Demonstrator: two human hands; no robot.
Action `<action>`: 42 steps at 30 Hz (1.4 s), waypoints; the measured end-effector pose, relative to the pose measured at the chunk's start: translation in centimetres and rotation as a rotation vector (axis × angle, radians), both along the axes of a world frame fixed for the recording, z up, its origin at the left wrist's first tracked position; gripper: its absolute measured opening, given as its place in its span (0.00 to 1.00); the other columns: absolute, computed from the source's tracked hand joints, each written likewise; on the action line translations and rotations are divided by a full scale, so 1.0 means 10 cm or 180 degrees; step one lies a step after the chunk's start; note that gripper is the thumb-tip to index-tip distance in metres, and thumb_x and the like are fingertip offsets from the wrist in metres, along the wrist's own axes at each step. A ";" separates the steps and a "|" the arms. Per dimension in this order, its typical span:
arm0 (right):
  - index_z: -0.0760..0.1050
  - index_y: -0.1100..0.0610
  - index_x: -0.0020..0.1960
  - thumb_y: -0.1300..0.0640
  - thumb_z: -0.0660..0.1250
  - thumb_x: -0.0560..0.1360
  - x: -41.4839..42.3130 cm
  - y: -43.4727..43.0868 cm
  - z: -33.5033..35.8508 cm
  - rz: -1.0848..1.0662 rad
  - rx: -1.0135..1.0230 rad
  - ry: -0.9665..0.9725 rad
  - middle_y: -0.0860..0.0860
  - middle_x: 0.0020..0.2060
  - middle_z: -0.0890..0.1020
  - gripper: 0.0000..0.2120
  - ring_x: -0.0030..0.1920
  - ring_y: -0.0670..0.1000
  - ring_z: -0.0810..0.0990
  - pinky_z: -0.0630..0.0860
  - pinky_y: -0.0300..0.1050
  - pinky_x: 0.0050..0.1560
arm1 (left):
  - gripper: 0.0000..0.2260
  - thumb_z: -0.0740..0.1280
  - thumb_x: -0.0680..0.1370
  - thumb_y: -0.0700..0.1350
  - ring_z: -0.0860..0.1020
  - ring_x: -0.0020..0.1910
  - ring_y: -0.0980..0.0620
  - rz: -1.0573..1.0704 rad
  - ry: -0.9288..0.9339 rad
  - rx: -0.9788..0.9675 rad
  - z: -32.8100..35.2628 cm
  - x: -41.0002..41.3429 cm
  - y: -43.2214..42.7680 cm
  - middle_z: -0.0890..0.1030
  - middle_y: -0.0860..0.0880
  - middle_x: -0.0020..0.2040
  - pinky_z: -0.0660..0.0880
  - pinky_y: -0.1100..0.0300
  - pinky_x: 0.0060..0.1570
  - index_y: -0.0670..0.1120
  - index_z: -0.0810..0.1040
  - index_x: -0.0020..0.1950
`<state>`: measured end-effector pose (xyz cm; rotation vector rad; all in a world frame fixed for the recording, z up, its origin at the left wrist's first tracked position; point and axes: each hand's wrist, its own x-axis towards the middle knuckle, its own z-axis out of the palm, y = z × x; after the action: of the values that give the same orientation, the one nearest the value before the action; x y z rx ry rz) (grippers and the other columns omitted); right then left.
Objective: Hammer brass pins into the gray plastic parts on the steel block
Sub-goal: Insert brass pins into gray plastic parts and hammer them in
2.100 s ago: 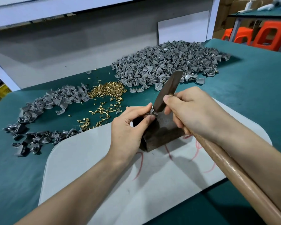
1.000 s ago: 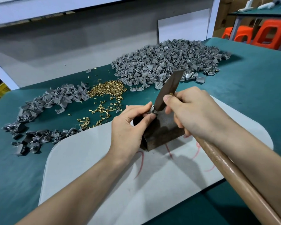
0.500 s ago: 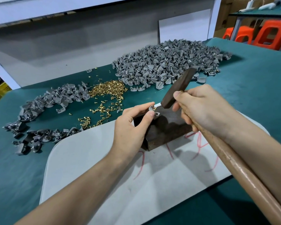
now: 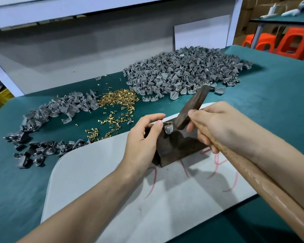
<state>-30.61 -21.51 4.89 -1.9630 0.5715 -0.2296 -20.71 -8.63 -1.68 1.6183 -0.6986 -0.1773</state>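
the green table [image 4: 274, 109] runs all round the grip, and a white board [image 4: 95, 172] with red scrawls lies on it under both hands. far beyond the grip spreads the big heap of gray parts [image 4: 182, 71]. the hammer [image 4: 263, 192] comes up from the lower right. the right hand [image 4: 218, 127] is wrapped tight round its wooden handle just under the dark head [image 4: 191, 107], which is tilted and raised over the block. a smaller heap of gray parts [image 4: 60, 109] lies well left of the grip. the steel block [image 4: 175, 146] stands on the board right under the grip. the left hand [image 4: 144, 137] sits curled at the block's left end. its thumb tip is just beside the part, and whether it clasps anything i cannot tell. left of and beyond the grip is the pile of brass pins [image 4: 118, 99]. one gray part [image 4: 168, 128] stands on the block between the two hands, with a brass pin [image 4: 168, 124] sticking up from it.
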 end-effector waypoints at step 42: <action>0.73 0.62 0.36 0.51 0.56 0.81 0.00 0.05 0.10 -0.0035 -0.0443 0.0098 0.50 0.15 0.69 0.20 0.16 0.50 0.66 0.71 0.43 0.28 | 0.08 0.68 0.74 0.32 0.77 0.52 0.64 -0.0211 -0.0146 0.0068 -0.01 0.05 0.00 0.79 0.50 0.53 0.69 0.74 0.52 0.44 0.81 0.40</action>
<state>-30.60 -20.99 5.88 -2.1015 0.6004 -0.2522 -20.24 -8.67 -1.77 1.6250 -0.7887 -0.1968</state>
